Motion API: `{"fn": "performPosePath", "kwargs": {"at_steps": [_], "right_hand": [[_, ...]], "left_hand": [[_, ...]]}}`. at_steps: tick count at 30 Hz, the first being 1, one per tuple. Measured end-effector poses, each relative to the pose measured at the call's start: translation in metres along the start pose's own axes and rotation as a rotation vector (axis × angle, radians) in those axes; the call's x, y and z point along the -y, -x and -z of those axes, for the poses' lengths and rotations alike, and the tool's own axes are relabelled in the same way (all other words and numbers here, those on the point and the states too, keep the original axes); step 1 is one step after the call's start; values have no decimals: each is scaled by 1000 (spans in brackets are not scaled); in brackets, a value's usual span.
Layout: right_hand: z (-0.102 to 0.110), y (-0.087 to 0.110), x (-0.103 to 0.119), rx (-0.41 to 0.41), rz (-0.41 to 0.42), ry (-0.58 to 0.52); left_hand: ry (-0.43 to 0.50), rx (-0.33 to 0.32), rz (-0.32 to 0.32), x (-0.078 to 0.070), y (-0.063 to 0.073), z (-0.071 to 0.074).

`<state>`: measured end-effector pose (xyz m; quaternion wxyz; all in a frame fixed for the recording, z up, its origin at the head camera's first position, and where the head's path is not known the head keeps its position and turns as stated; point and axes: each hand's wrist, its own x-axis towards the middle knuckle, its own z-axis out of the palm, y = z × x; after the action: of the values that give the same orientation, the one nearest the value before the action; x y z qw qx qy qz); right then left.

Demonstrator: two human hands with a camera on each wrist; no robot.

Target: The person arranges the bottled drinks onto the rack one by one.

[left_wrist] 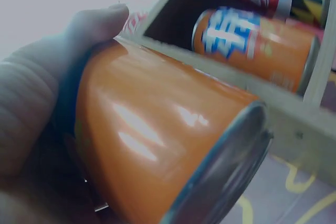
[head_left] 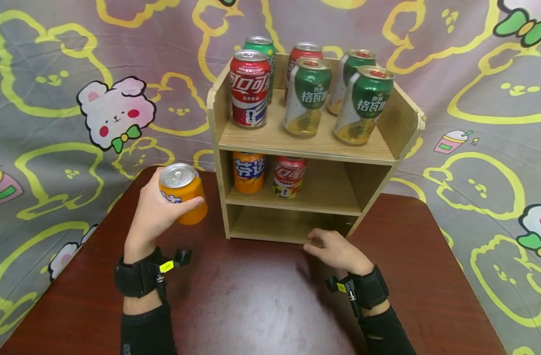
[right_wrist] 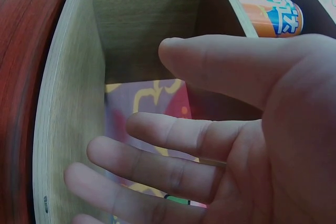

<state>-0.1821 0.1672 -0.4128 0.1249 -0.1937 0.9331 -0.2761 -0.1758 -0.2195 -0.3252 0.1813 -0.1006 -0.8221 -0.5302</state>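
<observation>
My left hand (head_left: 152, 209) grips an orange soda can (head_left: 192, 199) left of the wooden shelf (head_left: 292, 241), raised above the table. In the left wrist view the can (left_wrist: 152, 124) fills the middle, its silver end tipped toward the lower right, with my thumb (left_wrist: 97, 27) along its side. My right hand (head_left: 334, 250) holds nothing and hovers before the bottom tier, fingers extended with a slight bend. The right wrist view shows its fingers (right_wrist: 163, 171) spread apart in front of the bottom compartment.
On the middle tier stand another orange can (head_left: 248, 175) and a red cola can (head_left: 290, 177). The top tier carries several cans, among them a red cola can (head_left: 249, 91) and a green-and-gold can (head_left: 308, 98). A dark red table (head_left: 253, 296) supports the shelf; a cartoon-print cloth (head_left: 44, 123) hangs behind.
</observation>
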Motion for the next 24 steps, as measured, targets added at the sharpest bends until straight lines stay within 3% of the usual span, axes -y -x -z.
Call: {"fn": "performPosePath", "kwargs": {"at_steps": [7,14,20,24], "right_hand": [[0,3,1,4,-1,-11],[0,5,3,-2,0,-24],[1,6,4,-5,11,-22],[2,6,6,-5,28,-24]], "left_hand": [[37,65,-61,-15,5,-17],[73,116,-52,-27,10,-39],[171,161,-82,-41,16,-72],[218,215,-53,-53,20,-100]]}}
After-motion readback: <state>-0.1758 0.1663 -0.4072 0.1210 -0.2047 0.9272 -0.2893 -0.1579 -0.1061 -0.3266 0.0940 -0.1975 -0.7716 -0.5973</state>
